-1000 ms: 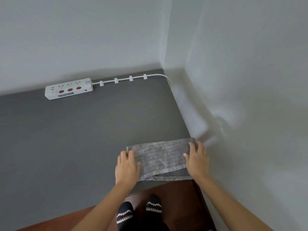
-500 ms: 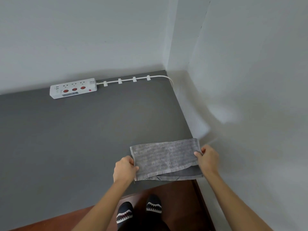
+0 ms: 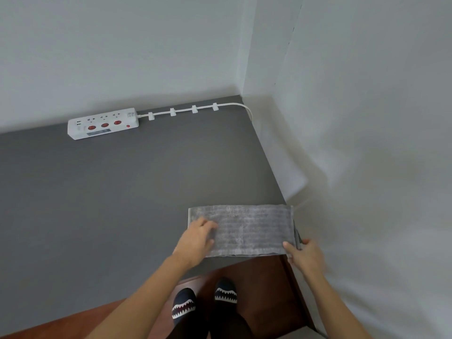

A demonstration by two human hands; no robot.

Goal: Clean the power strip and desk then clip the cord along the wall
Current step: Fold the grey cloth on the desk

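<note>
A folded grey cloth [image 3: 247, 228] lies flat at the desk's near right corner. My left hand [image 3: 197, 241] rests on its left part, fingers spread over the fabric. At the cloth's near right corner my right hand [image 3: 304, 253] pinches the edge. The white power strip [image 3: 102, 123] with red switches sits at the back of the grey desk [image 3: 110, 192] against the wall. Its white cord [image 3: 203, 108] runs right along the wall through several white clips [image 3: 172, 112] and drops off at the corner.
White walls close the desk at the back and on the right. The desk's front edge runs just below the cloth, with brown floor [image 3: 256, 285] and my patterned slippers [image 3: 184, 305] under it.
The cloth went from held at both ends to lying flat on the desk. My left hand moved onto its top; my right hand slid to the near right corner.
</note>
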